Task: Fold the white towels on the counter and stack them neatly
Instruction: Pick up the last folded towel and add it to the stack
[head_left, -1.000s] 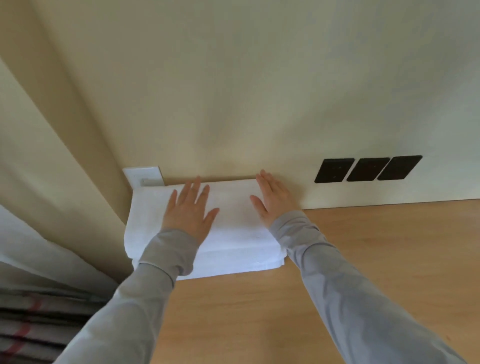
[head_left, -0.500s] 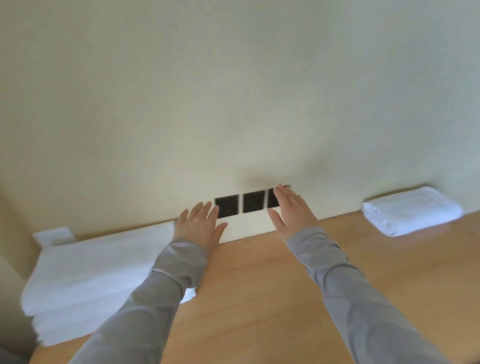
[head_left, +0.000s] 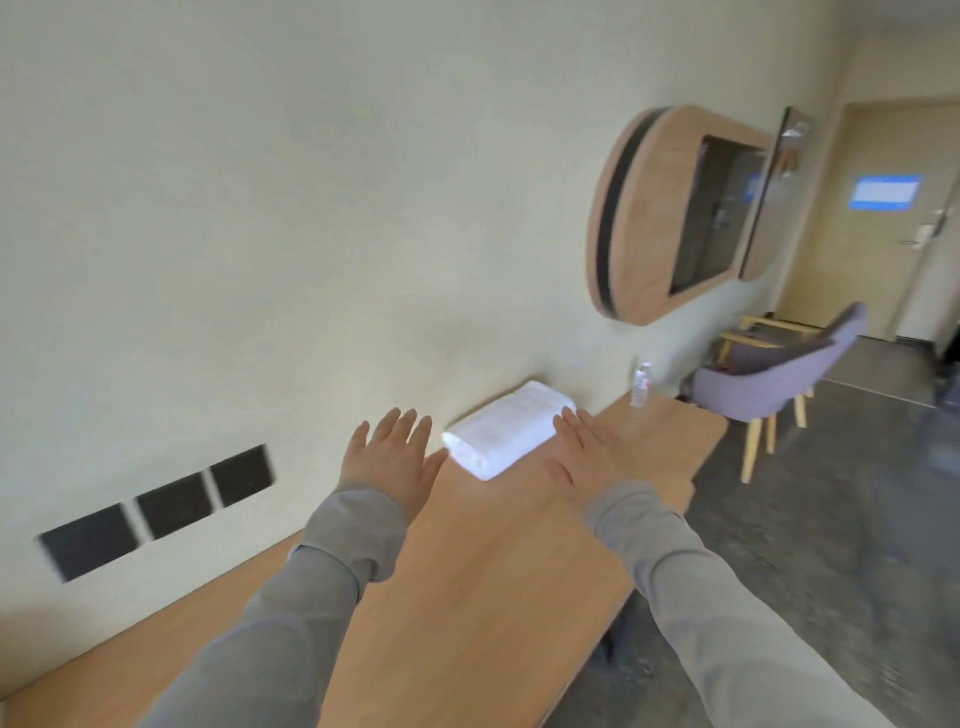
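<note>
A folded white towel (head_left: 506, 434) lies on the wooden counter (head_left: 467, 582) against the wall, far along to the right. My left hand (head_left: 392, 457) hovers flat with fingers spread just left of the towel's near end. Just right of the towel is my right hand (head_left: 592, 449), also flat and open, its fingertips at the towel's edge. Neither hand holds anything. The stack of folded towels is out of the picture to the left.
Three black wall plates (head_left: 161, 509) sit low on the wall at left. A clear water bottle (head_left: 641, 384) stands at the counter's far end. Beyond it is a purple chair (head_left: 774, 374), and a wooden wall cabinet (head_left: 670, 213) hangs above.
Both hands have left the towel stack at the left and swept right along the counter to the single folded towel. The view has swung right with them.
</note>
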